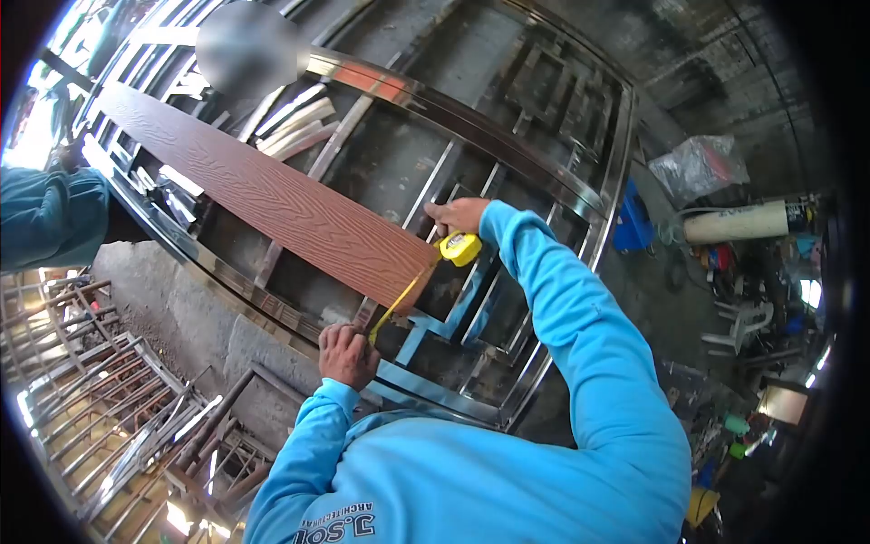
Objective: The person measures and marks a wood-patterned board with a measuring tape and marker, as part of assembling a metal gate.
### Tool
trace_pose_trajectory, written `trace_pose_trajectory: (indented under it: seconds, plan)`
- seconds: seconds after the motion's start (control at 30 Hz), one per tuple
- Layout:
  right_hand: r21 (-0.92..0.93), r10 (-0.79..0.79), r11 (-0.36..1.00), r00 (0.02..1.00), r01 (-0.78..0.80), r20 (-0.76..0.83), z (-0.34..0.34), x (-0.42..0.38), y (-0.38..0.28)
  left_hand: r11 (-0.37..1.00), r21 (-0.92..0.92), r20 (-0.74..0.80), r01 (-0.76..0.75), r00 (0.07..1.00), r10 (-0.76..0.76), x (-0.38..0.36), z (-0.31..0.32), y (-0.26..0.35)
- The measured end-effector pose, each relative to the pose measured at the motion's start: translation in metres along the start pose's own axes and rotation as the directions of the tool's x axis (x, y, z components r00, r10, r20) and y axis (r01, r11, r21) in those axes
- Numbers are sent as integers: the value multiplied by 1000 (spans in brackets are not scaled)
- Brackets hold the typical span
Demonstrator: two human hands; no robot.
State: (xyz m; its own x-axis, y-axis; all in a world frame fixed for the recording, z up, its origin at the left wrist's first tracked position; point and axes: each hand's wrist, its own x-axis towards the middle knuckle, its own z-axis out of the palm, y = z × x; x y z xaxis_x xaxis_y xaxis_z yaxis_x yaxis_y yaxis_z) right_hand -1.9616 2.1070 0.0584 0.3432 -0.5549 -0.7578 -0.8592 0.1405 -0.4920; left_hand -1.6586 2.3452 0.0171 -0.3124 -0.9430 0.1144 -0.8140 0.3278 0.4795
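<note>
A yellow tape measure [460, 248] is stretched along the near end of a reddish-brown wood-grain plank [272, 199]. My right hand [460, 217] is closed at its case, by the plank's right corner; part of the grip is hidden. The thin yellow blade runs down to my left hand [350, 356], whose fingers are curled around its end just off the plank's near edge. Beneath the plank lies a large metal frame [399, 363] with shiny bars and rectangular patterns.
Another person's teal sleeve [54, 218] reaches in at the left, by the plank's far end. Loose strips [294, 122] lie on the frame. Rusty metal grilles [118, 408] stand lower left. A blue container [633, 218], a plastic bag [700, 172] and a white chair [741, 326] are at right.
</note>
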Motion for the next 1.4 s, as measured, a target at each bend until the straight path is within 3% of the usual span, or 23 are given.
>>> trace_pose_trajectory:
  seconds: [0.03,0.07,0.1,0.17,0.2,0.23,0.27,0.3,0.33,0.4,0.43,0.53,0.6,0.67,0.77,0.83,0.93,0.97,1.0,1.4]
  plan:
    - [-3,-85,996,996,85,15,4,18,18,1000,-17,-4,1,1000,-1,-1,2,1]
    - [-207,-315,929,949,308,-1,8,28,32,1000,-12,-17,15,1000,-15,-2,1,-2]
    - [-386,-372,851,928,355,33,10,34,42,999,-33,8,-8,1000,8,-3,-3,-4]
    - [-323,-373,879,928,351,-6,11,24,35,999,-37,29,28,999,-27,-10,6,-9]
    - [-492,-549,691,827,529,119,11,41,46,998,-44,-9,46,999,-46,-14,4,-8]
    - [-593,-696,330,614,734,372,5,52,48,999,-11,0,-42,999,42,-11,8,-14]
    - [-577,-691,294,587,762,423,7,56,52,999,-1,16,-41,999,41,-8,9,-13]
    - [-397,-507,666,774,631,378,6,38,25,999,10,1,-46,999,46,-4,5,-9]
    - [-172,-245,927,885,334,397,7,9,-7,999,5,15,-40,999,40,-4,6,-9]
    - [-382,-38,898,903,219,428,16,-13,-49,999,-3,31,-36,999,36,-5,0,-7]
    - [-459,-19,858,906,232,423,22,-14,-56,999,1,21,-41,999,41,-4,-1,-8]
    - [-589,-228,689,897,423,378,40,15,-37,999,3,12,-35,999,35,-1,-6,-7]
    - [-580,-329,669,884,466,331,51,10,-45,999,-36,27,-30,999,31,-4,-14,-2]
    - [-625,-414,647,890,436,192,54,-9,-55,997,-53,-25,-58,998,57,-2,-7,-4]
    - [-707,-428,602,898,370,105,56,3,-70,997,-52,-9,-62,998,62,-3,0,-10]
    - [-633,-365,689,924,353,118,76,1,-51,999,37,132,-37,991,31,-9,0,-10]
    - [-662,-298,685,946,305,128,66,-13,-72,997,-60,-30,-40,999,38,4,-6,-4]
    - [-631,-413,689,908,358,64,71,-7,-58,997,-59,-54,-53,997,50,7,-8,-2]
    - [-628,-396,697,916,346,65,71,-5,-55,997,-51,-81,-66,995,62,9,-9,-1]
    - [-661,-236,702,963,264,133,70,1,-68,996,-68,-45,-48,998,45,8,-7,-3]
